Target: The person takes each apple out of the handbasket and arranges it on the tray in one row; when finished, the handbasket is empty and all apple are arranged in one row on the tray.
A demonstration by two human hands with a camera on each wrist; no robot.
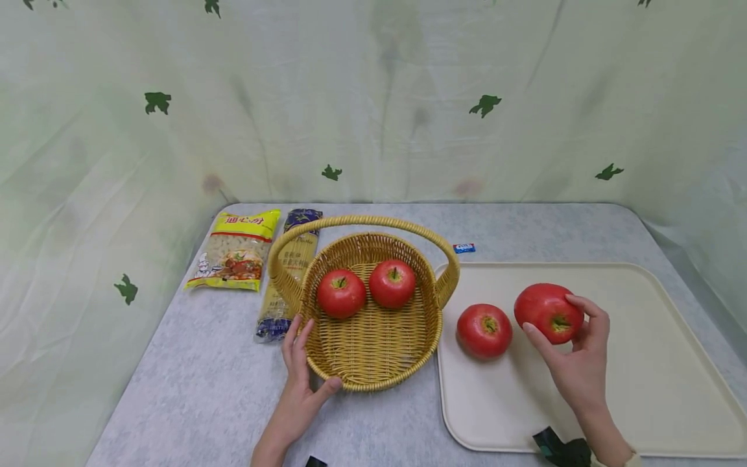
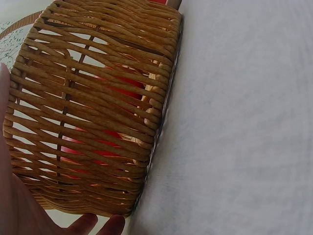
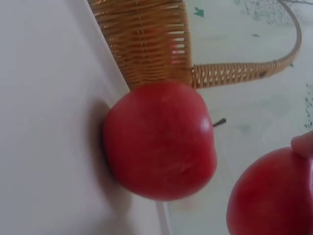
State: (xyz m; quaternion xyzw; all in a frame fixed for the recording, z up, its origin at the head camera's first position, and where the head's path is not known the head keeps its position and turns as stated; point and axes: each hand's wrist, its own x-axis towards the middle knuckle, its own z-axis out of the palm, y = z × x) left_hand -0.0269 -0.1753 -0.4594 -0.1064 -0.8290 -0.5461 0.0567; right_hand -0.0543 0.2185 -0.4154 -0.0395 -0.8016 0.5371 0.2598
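Note:
My right hand (image 1: 583,363) holds a red apple (image 1: 545,311) between thumb and fingers, raised over the cream tray (image 1: 659,363). In the right wrist view, part of that held apple (image 3: 274,196) shows at lower right. Left of it, another red apple (image 1: 484,331) sits on the tray, its stem showing in the right wrist view. A woven basket (image 1: 373,383) with a tall arched handle contains two red apples, one (image 1: 341,294) beside the other (image 1: 392,284). My left hand (image 1: 300,389) rests against the basket's near left side, fingers and thumb spread along it.
Behind the basket's left side lie a pack of spaghetti (image 1: 271,318) and a yellow food bag (image 1: 236,250). A small blue packet (image 1: 464,248) lies just beyond the tray's far edge. A pale curtain (image 1: 373,97) with green leaf shapes surrounds the grey table (image 1: 192,389).

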